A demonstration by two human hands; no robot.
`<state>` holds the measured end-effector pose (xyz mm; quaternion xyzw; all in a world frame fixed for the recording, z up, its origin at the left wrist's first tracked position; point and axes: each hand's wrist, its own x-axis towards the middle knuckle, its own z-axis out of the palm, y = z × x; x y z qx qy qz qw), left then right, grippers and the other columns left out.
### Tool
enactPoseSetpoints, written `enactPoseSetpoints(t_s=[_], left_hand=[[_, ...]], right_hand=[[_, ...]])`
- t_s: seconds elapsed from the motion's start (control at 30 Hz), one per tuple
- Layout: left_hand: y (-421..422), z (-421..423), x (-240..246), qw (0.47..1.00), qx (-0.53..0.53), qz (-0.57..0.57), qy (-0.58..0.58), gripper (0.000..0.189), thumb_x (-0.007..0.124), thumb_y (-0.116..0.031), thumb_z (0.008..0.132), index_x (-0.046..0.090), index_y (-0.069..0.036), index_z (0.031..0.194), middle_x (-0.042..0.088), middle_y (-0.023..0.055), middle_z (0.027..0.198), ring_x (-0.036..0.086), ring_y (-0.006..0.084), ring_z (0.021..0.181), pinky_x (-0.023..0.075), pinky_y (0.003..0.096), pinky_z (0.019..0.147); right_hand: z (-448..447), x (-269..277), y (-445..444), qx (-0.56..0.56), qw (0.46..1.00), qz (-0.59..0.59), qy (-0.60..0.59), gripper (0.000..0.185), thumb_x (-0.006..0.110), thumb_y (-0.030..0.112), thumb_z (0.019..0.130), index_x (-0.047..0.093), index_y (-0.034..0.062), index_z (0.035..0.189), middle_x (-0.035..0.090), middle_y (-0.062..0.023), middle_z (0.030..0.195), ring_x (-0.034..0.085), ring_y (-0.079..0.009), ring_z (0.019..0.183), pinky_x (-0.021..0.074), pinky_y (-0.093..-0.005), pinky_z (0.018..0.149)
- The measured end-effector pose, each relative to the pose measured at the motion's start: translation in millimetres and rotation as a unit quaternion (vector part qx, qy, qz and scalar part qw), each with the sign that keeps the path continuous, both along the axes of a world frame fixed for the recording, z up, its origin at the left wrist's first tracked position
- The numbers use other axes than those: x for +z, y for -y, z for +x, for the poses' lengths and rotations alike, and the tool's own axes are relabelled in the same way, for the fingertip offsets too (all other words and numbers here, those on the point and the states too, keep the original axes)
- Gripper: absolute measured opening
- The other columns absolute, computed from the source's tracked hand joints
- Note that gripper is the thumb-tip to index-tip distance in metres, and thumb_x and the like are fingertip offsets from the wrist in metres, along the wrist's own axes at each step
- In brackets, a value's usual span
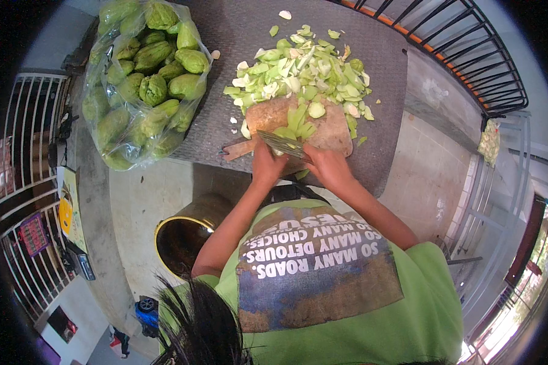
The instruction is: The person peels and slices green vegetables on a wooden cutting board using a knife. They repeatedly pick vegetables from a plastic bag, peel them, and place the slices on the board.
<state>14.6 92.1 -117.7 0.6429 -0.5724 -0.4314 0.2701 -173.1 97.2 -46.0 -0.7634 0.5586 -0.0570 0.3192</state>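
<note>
My right hand (pixel 327 167) grips a knife (pixel 281 140), its blade slanting up-left across the near edge of a wooden chopping board (pixel 267 114). Under the blade, my left hand (pixel 268 165) holds a pale green piece, probably of chayote, mostly hidden by the knife and fingers. Flat green slices (pixel 297 121) lie on the board just beyond the blade, with a rounder cut piece (pixel 316 109) beside them. Against the board's far edge is a broad heap of green and whitish chayote cuttings (pixel 297 68).
A clear plastic bag full of whole chayotes (pixel 153 89) sits at the left of the dark textured table (pixel 379 91). A dark round container with a yellow rim (pixel 182 237) is on the floor below left. A black wire rack (pixel 456 50) borders the table's far right.
</note>
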Motion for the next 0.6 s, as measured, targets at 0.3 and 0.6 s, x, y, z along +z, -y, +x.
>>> enactPoseSetpoints(t_s=[0.3, 0.6], left_hand=[[-2, -1, 1, 0.999, 0.020, -0.032, -0.016, 0.072, 0.079, -0.021, 0.069, 0.047, 0.006, 0.127, 0.057, 0.0260, 0.120, 0.054, 0.0420, 0.113, 0.0439, 0.0449, 0.097], [-15, 4, -2, 0.995, -0.001, -0.087, -0.038, 0.072, 0.079, -0.018, 0.070, 0.046, 0.003, 0.130, 0.055, 0.0244, 0.125, 0.053, 0.0391, 0.117, 0.0419, 0.0438, 0.101]], right_hand=[[22, -20, 24, 0.001, 0.999, -0.038, -0.028, 0.023, 0.067, 0.013, 0.080, 0.056, 0.0044, 0.099, 0.066, -0.0199, 0.077, 0.066, -0.0399, 0.078, 0.0510, -0.0511, 0.064], [11, -63, 43, -0.042, 0.998, -0.013, 0.033, 0.021, 0.066, 0.015, 0.082, 0.059, 0.0017, 0.096, 0.066, -0.0212, 0.084, 0.064, -0.0409, 0.082, 0.0497, -0.0491, 0.070]])
